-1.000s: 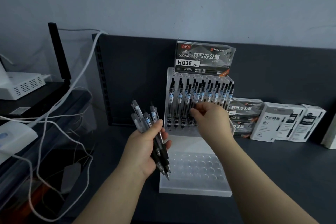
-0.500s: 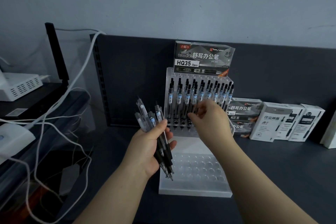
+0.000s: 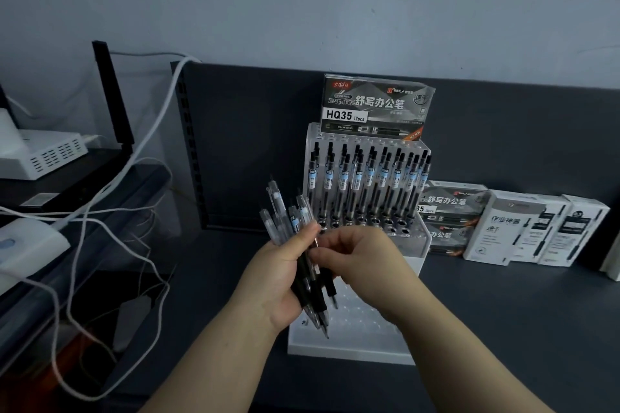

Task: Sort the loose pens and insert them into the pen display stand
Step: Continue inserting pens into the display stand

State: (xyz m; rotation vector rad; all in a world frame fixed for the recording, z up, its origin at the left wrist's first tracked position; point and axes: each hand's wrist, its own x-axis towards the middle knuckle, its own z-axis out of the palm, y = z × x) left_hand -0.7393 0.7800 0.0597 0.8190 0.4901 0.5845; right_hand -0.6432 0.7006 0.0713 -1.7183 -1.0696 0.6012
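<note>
A clear acrylic pen display stand point(image 3: 352, 342) stands in the middle of the dark shelf. Several pens point(image 3: 369, 184) fill its two back rows, and the stepped rows in front show bare holes. My left hand point(image 3: 278, 282) grips a bundle of loose pens point(image 3: 285, 214), clear barrels up and black tips pointing down over the stand's front. My right hand point(image 3: 365, 265) has its fingertips on the bundle, pinching one pen just below my left thumb.
A pen box marked HQ35 point(image 3: 375, 107) sits on top of the stand. More pen boxes point(image 3: 523, 228) line the shelf to the right. On the left are white cables point(image 3: 100, 204), a white device point(image 3: 43, 154) and a black antenna point(image 3: 112, 97).
My right hand left the stand's back rows, came down and left, and now pinches a pen in the bundle. My left hand shifted the bundle slightly right.
</note>
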